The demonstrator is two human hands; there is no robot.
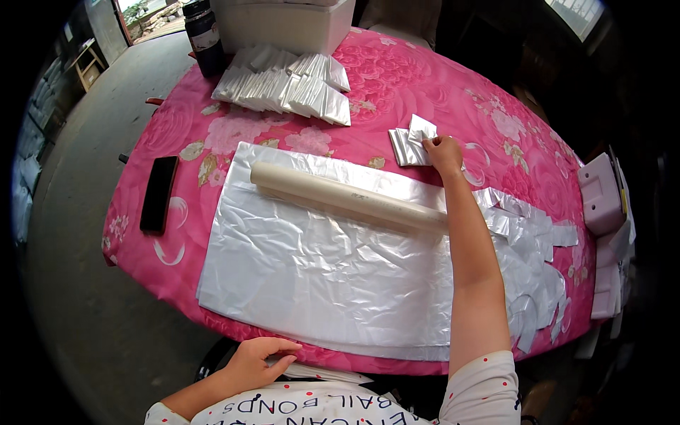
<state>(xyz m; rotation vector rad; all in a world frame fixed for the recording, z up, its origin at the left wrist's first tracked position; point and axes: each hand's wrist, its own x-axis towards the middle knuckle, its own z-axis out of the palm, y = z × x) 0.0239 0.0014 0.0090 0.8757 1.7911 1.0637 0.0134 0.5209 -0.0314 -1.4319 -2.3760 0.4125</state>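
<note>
So, what we can't see first: our right forearm (473, 255) cuts across the long cream cylindrical tube (340, 197) and hides its right end; it also covers a strip of the flat, shiny whitish plastic bags (304, 273) underneath, crumpled and ragged on the right side; the top of the dark cylindrical bottle (205, 41) and the white rectangular plastic tub (283, 27) are cut off by the picture's upper edge; the far right corner is too dark to read.

Our right hand (444, 154) pinches a small folded silvery plastic packet (422, 127) over a little stack of similar packets (407, 150), fingertips partly hidden; our left hand (256, 363) rests loosely curled, thumb apart, nothing visible in it, by the near table edge; we can't tell whether it's touching the pink floral tablecloth (397, 78).

Around us: a black slab-shaped phone (159, 195) left; a bigger heap of folded silvery packets (283, 85) before the tub; pale pinkish plastic boxes (601, 195) at right.
</note>
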